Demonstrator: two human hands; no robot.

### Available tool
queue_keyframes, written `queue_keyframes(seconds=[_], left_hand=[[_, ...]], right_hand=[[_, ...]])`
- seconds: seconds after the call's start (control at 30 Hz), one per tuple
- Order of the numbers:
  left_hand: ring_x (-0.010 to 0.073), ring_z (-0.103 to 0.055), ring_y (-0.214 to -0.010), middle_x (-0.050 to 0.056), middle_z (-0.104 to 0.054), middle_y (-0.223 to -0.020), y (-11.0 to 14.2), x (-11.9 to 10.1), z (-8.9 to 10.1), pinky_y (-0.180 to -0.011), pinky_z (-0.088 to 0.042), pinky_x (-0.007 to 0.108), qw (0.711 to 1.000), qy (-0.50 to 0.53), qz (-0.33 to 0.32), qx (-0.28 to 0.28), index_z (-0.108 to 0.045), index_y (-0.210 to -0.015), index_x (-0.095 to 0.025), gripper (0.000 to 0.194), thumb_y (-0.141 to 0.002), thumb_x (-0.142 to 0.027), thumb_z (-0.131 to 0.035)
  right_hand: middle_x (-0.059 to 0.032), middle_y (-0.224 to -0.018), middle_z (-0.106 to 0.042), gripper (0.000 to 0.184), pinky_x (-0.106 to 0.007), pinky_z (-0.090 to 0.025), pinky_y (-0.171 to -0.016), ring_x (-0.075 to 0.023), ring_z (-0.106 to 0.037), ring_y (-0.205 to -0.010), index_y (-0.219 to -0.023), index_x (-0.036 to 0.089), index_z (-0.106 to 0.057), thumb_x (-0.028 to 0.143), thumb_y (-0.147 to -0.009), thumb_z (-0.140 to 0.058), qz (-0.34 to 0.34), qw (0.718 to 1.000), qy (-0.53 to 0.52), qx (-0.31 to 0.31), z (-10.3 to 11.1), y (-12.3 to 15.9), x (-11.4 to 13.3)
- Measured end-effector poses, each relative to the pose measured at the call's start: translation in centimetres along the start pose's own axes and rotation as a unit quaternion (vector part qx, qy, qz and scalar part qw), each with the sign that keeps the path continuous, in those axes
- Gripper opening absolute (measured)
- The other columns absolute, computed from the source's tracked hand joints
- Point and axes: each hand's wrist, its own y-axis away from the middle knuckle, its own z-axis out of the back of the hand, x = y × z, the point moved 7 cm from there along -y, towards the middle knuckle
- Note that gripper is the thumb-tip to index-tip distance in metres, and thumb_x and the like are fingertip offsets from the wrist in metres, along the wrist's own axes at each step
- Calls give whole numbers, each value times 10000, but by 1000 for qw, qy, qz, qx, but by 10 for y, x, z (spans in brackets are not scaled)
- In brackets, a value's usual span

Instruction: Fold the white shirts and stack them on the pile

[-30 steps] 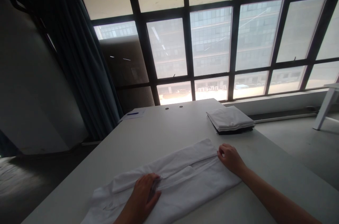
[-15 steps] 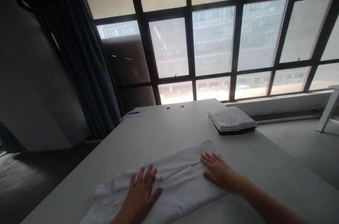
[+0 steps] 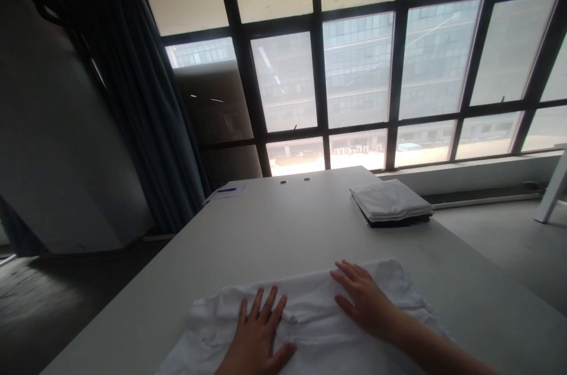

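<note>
A white garment [image 3: 310, 328], partly folded and a little wrinkled, lies on the white table [image 3: 266, 233] at the near edge of the view. Its kind I cannot make out for sure. Pressed flat on its left half is my left hand [image 3: 261, 331], fingers spread. My right hand [image 3: 361, 298] rests on the upper right part of the cloth with its fingers stretched out. Neither hand grips anything. The garment's lower edge runs out of the picture.
A stack of folded clothes [image 3: 392, 204], white on top and black below, sits at the table's right edge. Paper with a blue pen [image 3: 227, 189] lies at the far left corner. Large windows [image 3: 358, 74] and a dark blue curtain [image 3: 146, 109] stand beyond.
The garment has shifted right and toward me, its right end now spread further out. My left hand has moved right with it; my right hand lies a little lower.
</note>
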Motion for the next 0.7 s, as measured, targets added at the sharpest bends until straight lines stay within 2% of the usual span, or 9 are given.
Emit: queue_keyframes(seconds=[0.07, 0.1, 0.17, 0.23, 0.3, 0.4, 0.53, 0.7], left_hand=[[394, -382, -1474, 41, -398, -1618, -3, 9, 4, -1144, -375, 659, 1000, -1, 9, -3, -338, -1552, -465, 699, -920, -673, -551], [369, -428, -1451, 45, -457, -1587, -4, 19, 8, -1143, -394, 622, 1000, -2, 30, -8, -412, -1526, -440, 633, -940, -650, -530], [329, -526, -1374, 82, -587, -1481, -4, 46, 20, -1119, -430, 556, 995, -9, 95, -39, -575, -1425, -344, 508, -978, -571, -490], [301, -598, -1267, 119, -668, -1349, 2, 77, 36, -1064, -466, 494, 983, -23, 163, -81, -664, -1296, -250, 441, -998, -484, -439], [283, -642, -1132, 128, -700, -1214, 10, 104, 47, -977, -494, 440, 968, -36, 226, -101, -691, -1160, -197, 430, -995, -451, -386], [288, -652, -965, 119, -703, -1036, 22, 135, 51, -865, -500, 403, 945, -46, 311, -89, -672, -943, -188, 494, -968, -543, -329], [321, -643, -959, 122, -696, -980, 28, 152, 47, -876, -484, 417, 928, -52, 359, -86, -642, -863, -203, 562, -920, -647, -301], [345, -642, -981, 132, -696, -1016, 28, 162, 39, -875, -497, 441, 927, -20, 363, -95, -676, -898, -188, 595, -861, -688, -356]], right_hand=[[-79, -1648, -324, 621, -552, -152, -1249, -321, -293, -1516, -1556, 304, -412, 585, -1003, -433, 38, 998, -18, 47, -18, 2, 2], [-71, -1664, -276, 643, -561, -115, -1257, -320, -251, -1533, -1579, 310, -365, 605, -1009, -407, 46, 997, -24, 65, -23, 3, 1], [-71, -1675, -227, 672, -557, -91, -1264, -313, -209, -1547, -1604, 302, -297, 622, -1019, -369, 47, 995, -28, 79, -28, 4, -3], [-70, -1678, -206, 686, -549, -87, -1268, -306, -187, -1553, -1613, 299, -261, 629, -1020, -360, 47, 995, -29, 81, -27, 4, -5], [-70, -1680, -196, 690, -549, -82, -1269, -302, -178, -1556, -1617, 302, -240, 634, -1023, -349, 47, 995, -28, 82, -26, 5, -5], [-75, -1680, -199, 690, -548, -78, -1269, -299, -179, -1555, -1617, 303, -238, 639, -1023, -342, 47, 995, -30, 82, -25, 5, -4], [-77, -1675, -215, 692, -545, -82, -1269, -303, -196, -1551, -1610, 296, -270, 639, -1016, -369, 46, 995, -41, 78, -23, 5, -2], [-72, -1675, -216, 699, -532, -87, -1272, -303, -198, -1551, -1606, 285, -289, 643, -1012, -372, 42, 995, -39, 83, -22, 5, -2]])
